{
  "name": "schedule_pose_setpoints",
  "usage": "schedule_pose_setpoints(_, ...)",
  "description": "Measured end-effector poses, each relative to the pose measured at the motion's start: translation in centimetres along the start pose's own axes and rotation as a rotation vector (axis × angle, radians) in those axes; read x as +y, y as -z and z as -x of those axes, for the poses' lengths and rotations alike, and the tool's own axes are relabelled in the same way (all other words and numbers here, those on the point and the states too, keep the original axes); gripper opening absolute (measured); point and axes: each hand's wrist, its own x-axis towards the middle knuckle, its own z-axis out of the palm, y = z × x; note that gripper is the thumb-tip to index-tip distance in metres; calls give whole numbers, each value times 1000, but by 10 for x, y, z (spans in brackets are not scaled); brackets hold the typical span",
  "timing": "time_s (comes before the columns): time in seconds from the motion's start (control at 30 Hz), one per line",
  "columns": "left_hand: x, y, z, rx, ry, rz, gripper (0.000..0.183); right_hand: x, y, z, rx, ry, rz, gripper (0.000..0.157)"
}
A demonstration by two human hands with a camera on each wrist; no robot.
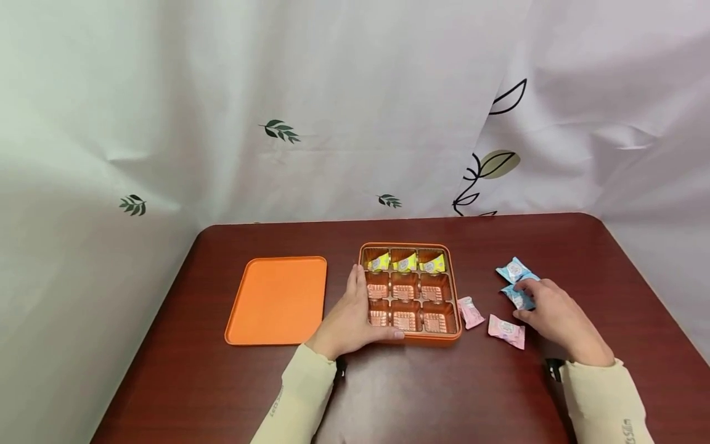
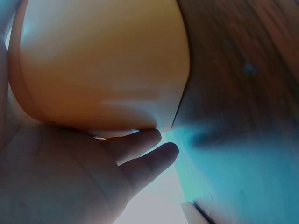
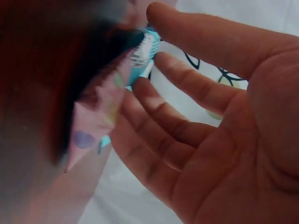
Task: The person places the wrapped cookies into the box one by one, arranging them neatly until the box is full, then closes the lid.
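Observation:
An orange-rimmed box (image 1: 456,290) with a copper compartment insert stands mid-table. Yellow-wrapped candies (image 1: 405,263) fill its back row; the middle and front rows hold nothing. My left hand (image 1: 355,314) rests against the box's near-left corner, fingers straight along the left side and thumb along the front. In the left wrist view, those fingers touch the box's orange outer wall (image 2: 107,70). My right hand (image 1: 560,317) reaches over blue-wrapped candies (image 1: 516,269), thumb and fingers apart around the nearest one. The right wrist view shows its fingertips beside a blue wrapper (image 3: 142,53), partly behind a pink one.
Two pink-wrapped candies (image 1: 506,331) lie between the box and my right hand. An orange lid (image 1: 280,302) lies flat left of the box. The dark red table (image 1: 410,394) ends at a pale patterned curtain (image 1: 333,166) at the back.

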Motion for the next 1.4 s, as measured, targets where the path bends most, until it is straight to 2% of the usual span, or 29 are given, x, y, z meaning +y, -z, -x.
schedule_pose_setpoints(0.17, 0, 0, 0, 5, 3, -5, 145, 2, -6, 0, 22, -9, -12, 42)
schedule_pose_setpoints(0.27, 0, 1, 0, 3, 6, -5, 146, 3, -8, -1, 36, 13, -3, 42)
schedule_pose_setpoints(0.47, 1, 1, 0, 2, 7, -5, 145, 1, -8, -3, 142, 112, -2, 35)
schedule_pose_setpoints(0.57, 2, 1, 0, 4, 5, -7, 144, -1, -8, -4, 178, 111, -12, 33)
schedule_pose_setpoints(0.97, 1, 1, 0, 11, 2, -13, 145, -5, -7, -3, 149, 21, -45, 27)
schedule_pose_setpoints(1.17, 0, 1, 0, 11, 6, -3, 146, -3, -9, -5, 179, 75, -49, 31)
schedule_pose_setpoints(1.4, 1, 1, 1, 5, 7, -3, 148, -4, -14, -6, 96, 74, -70, 42)
